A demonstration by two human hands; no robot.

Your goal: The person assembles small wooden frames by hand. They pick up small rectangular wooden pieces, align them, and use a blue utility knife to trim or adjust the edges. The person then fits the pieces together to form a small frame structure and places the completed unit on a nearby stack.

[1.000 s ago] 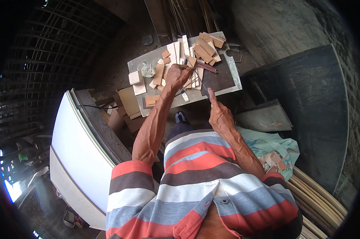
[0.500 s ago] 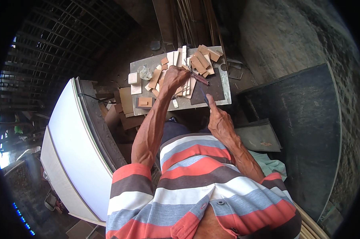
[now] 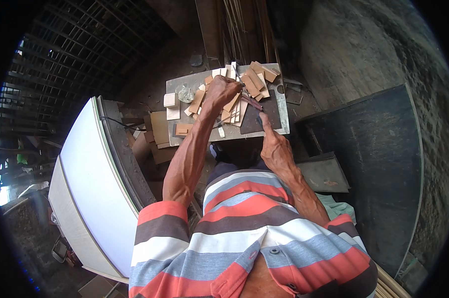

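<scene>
My left hand (image 3: 225, 89) is closed in a fist above the pile of small wood pieces (image 3: 252, 85) on a low table. Whatever its fingers hold is hidden. Just to its right lies a reddish-brown tool (image 3: 253, 102), its kind unclear. My right hand (image 3: 275, 146) is closed at the table's near edge, index finger stretched forward along a slim dark tool (image 3: 259, 119) that looks like a knife. Most of that tool is covered by the fingers. Past its tip lies a dark flat sheet (image 3: 271, 113).
The low table (image 3: 284, 111) also bears a clear glass jar (image 3: 186, 94) and pale blocks (image 3: 170, 100) at its left. A large white panel (image 3: 97, 184) stands at my left, a dark board (image 3: 368, 154) at my right. Long wooden strips (image 3: 234, 30) lean behind the table.
The table and its contents sit slightly lower and further right in view. The right hand's slim tool shows less of its length. Both hands stay closed.
</scene>
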